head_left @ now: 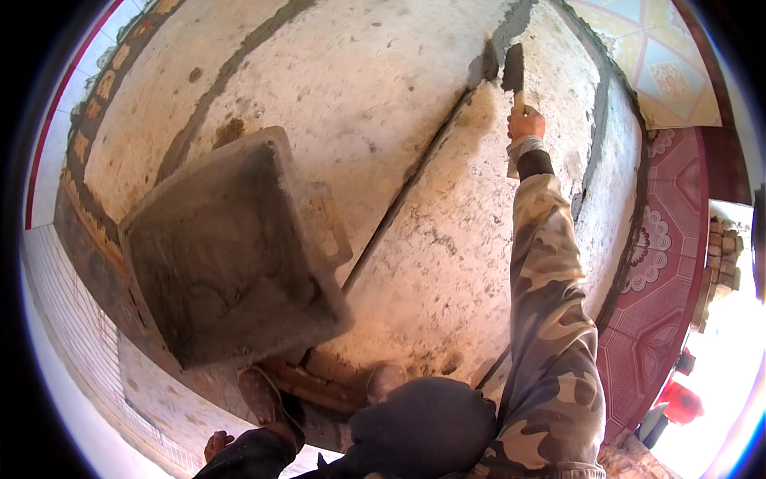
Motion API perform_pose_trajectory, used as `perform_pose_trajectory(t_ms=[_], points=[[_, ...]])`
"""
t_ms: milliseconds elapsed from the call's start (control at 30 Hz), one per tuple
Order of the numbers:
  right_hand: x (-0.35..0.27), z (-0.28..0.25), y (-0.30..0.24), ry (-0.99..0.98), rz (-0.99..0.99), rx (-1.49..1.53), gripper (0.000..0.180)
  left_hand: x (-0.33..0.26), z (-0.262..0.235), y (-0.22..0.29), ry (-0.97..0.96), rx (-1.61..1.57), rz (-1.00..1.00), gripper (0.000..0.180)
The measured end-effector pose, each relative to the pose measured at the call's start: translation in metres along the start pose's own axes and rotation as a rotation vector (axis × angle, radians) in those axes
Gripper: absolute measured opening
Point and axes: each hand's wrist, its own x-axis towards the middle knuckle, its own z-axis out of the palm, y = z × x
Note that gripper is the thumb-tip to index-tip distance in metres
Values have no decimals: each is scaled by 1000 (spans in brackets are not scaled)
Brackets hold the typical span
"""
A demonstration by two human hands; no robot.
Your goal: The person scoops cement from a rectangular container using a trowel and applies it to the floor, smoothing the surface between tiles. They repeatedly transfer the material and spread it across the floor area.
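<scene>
My right hand (526, 126), closed round the handle of a trowel (515, 67), is stretched out far ahead. The trowel's flat blade bears grey mortar and lies beside a smeared grey mortar line (513, 25) at the far end of a long dark joint (403, 191). My left hand (217, 444) is low at the left, beside my dark-clothed leg. Its fingers look curled, and nothing shows in them. At front left, a large grey mortar tub (275, 148) sits tilted to my view, its inside coated with wet-looking grey mortar.
Pale rough slabs (335, 88) with grey mortar lines surround the tub. My shoes (263, 395) are near the tub's front edge. Red patterned tiles (662, 215) border the right side, with pale patterned tiles (670, 72) beyond. A red object (681, 401) stands at lower right.
</scene>
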Motion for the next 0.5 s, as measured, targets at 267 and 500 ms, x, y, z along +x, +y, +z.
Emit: perform_pose_trajectory(t_ms=[267, 500], points=[[-46, -30, 2, -330, -91, -24, 32, -31, 8, 42, -30, 21, -12, 66], [-137, -83, 2, -399, -41, 121, 26, -51, 71, 125, -3, 100, 15, 61]])
